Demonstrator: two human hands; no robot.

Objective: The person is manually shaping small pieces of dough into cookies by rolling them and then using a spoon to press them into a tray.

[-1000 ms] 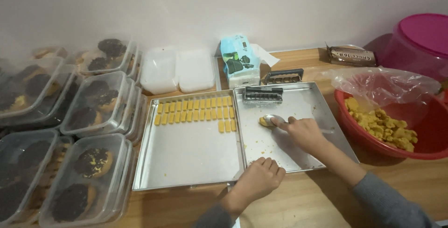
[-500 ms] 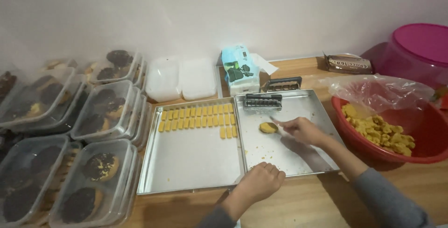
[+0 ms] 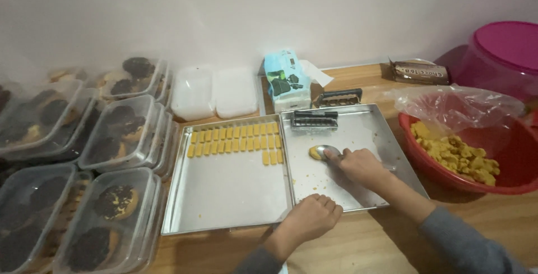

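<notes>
My right hand (image 3: 361, 165) holds a metal spoon (image 3: 327, 151) pressed onto a small lump of yellow dough (image 3: 315, 152) on the right metal tray (image 3: 386, 134). My left hand (image 3: 311, 216) rests as a loose fist on the near rim where the right tray meets the left tray (image 3: 224, 195). Rows of small yellow dough bars (image 3: 235, 138) fill the far part of the left tray. A dark metal cutter (image 3: 315, 119) lies at the far edge of the right tray.
A red bowl (image 3: 504, 181) of yellow dough pieces with a plastic bag stands at right, a pink tub (image 3: 501, 52) behind it. Stacked clear boxes (image 3: 120, 134) of dark-topped cakes fill the left. White lidded containers (image 3: 213, 92), a tissue pack (image 3: 286, 78) and a second cutter (image 3: 339, 98) sit by the wall.
My right hand with the spoon stays on the dough lump on the right tray. The view has shifted slightly; my left hand keeps its place on the near rim.
</notes>
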